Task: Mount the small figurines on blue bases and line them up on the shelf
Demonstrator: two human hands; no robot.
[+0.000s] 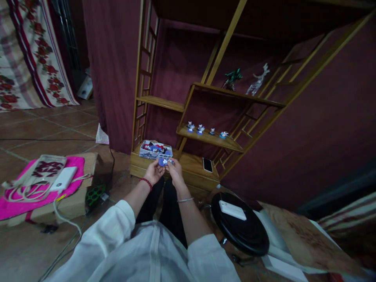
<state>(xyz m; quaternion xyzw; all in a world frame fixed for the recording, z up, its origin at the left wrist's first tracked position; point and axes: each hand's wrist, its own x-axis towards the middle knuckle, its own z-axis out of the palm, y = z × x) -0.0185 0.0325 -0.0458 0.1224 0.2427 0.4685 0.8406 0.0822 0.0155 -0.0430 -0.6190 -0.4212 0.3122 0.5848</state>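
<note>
A small purple and white figurine (164, 161) is held between both my hands in front of the shelf unit. My left hand (154, 172) pinches its left side, and my right hand (175, 170) grips it from the right. Just beyond them, a patterned box (155, 150) full of small red, black and purple figurines rests on the lowest shelf. Several little figurines, among them a blue and white one (223, 134), stand in a row on the middle shelf (211, 138).
A dark-screened phone (207, 165) lies on the bottom shelf. Green (233, 78) and clear (258, 80) ornaments stand higher up. To my right is a black round stool (239, 231) bearing a white device (232, 210). At left, a pink cloth (17, 205) carries a white power bank (64, 179) and cables.
</note>
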